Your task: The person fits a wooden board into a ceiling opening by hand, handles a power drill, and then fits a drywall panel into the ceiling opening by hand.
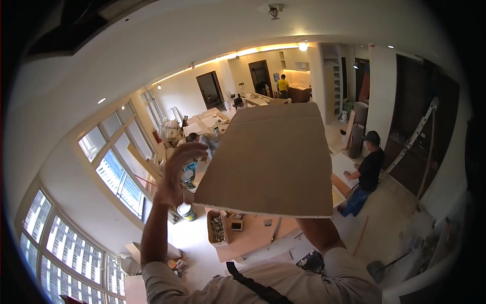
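A flat, grey-brown board [268, 157] with a pale, rough near edge is raised in front of me. Beside its left edge is my left hand [177, 167], fingers curved and apart; a gap shows between the palm and the board. Whether the thumb touches the near left corner is unclear. My right forearm [321, 235] reaches up beneath the board, which hides my right hand and its fingers.
Below, a tabletop [248, 248] bears a box of small items [217, 228]. Paint buckets [186, 212] stand to the left. A person in black [369, 167] works at the right, near a leaning ladder [412, 137]. Overhead is a ceiling fixture [274, 11].
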Motion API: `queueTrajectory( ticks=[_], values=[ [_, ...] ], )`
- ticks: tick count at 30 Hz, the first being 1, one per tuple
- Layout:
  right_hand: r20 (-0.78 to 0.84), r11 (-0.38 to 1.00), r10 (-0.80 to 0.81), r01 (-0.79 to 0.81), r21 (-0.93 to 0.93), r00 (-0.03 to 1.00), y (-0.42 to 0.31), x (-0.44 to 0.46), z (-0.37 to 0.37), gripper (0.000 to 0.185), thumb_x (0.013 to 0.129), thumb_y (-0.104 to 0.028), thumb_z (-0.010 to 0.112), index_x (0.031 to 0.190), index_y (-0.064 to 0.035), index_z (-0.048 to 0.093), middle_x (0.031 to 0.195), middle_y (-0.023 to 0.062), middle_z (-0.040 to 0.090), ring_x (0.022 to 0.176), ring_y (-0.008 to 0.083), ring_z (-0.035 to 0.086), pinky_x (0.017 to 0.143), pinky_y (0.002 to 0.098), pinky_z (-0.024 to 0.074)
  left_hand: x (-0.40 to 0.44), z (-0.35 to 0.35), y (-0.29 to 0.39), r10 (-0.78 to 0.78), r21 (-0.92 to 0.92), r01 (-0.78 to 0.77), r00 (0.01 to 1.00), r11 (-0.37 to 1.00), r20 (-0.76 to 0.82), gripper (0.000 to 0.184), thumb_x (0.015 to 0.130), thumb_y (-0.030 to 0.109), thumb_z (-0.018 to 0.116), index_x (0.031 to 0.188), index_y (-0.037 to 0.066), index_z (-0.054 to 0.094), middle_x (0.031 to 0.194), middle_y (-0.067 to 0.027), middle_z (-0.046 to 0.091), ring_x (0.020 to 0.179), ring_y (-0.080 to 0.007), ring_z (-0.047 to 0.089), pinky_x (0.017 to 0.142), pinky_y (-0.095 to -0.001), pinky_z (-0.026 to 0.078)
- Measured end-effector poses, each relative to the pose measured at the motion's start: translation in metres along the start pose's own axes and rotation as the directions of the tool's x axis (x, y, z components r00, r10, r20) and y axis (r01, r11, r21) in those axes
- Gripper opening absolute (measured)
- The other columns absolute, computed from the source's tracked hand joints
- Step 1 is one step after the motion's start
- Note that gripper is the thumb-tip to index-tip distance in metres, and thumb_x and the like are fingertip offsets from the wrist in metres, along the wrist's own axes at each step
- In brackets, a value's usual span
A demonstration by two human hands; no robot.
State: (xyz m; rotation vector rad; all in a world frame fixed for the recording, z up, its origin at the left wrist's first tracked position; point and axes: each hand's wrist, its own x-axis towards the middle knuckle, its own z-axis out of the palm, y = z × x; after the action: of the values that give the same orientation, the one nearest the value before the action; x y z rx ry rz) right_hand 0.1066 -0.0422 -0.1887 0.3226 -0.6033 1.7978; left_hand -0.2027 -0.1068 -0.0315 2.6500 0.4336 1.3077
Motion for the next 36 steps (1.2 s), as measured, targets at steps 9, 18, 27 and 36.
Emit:
queueTrajectory(
  ticks=[9,18,27,36],
  values=[
    [0.189,0.931,0.205,-0.251,0.264,0.960,0.011,0.009,0.022,0.062,0.100,-0.048,0.055,0.144,-0.0057,0.047,0.144,0.0208,0.047,0.120,0.0305,0.056,0.076,0.0394,0.0677,-0.019,0.041,-0.047,0.084,0.386,0.030,0.958,0.922,-0.275,0.097,0.063,0.017,0.095,0.146,0.004,0.047,0.150,-0.0183,0.050,0.144,-0.0393,0.043,0.118,-0.0492,0.036],
    [0.423,0.707,0.397,-0.565,0.426,0.815,0.029,0.020,0.048,0.059,0.101,-0.047,0.053,0.142,-0.0044,0.049,0.142,0.0218,0.047,0.117,0.0281,0.055,0.075,0.0399,0.0682,-0.027,0.075,-0.081,-0.131,-0.237,-0.053,0.709,0.970,-0.693,0.084,0.063,0.012,0.095,0.134,0.004,0.052,0.135,-0.0175,0.062,0.130,-0.0333,0.057,0.109,-0.0468,0.046],
    [-0.086,0.942,0.331,-0.323,0.091,0.940,0.019,0.028,0.036,0.053,0.102,-0.043,0.057,0.136,-0.0020,0.053,0.137,0.0208,0.054,0.117,0.0312,0.061,0.081,0.0374,0.0656,-0.039,0.076,-0.084,0.225,0.113,-0.198,0.759,0.974,-0.611,0.019,0.079,0.011,0.083,0.085,0.008,0.065,0.086,-0.0108,0.075,0.084,-0.0259,0.074,0.098,-0.0519,0.052],
    [0.215,0.551,-0.385,0.410,-0.727,0.898,-0.032,-0.004,-0.070,0.050,0.103,-0.028,0.061,0.144,-0.0036,0.048,0.137,0.0137,0.055,0.124,0.0232,0.057,0.097,0.0384,0.0557,-0.037,0.063,-0.030,0.430,0.312,-0.297,0.669,0.903,-0.607,0.017,0.092,0.018,0.073,0.082,0.008,0.063,0.083,-0.0103,0.075,0.078,-0.0238,0.072,0.100,-0.0564,0.049]
  ],
)
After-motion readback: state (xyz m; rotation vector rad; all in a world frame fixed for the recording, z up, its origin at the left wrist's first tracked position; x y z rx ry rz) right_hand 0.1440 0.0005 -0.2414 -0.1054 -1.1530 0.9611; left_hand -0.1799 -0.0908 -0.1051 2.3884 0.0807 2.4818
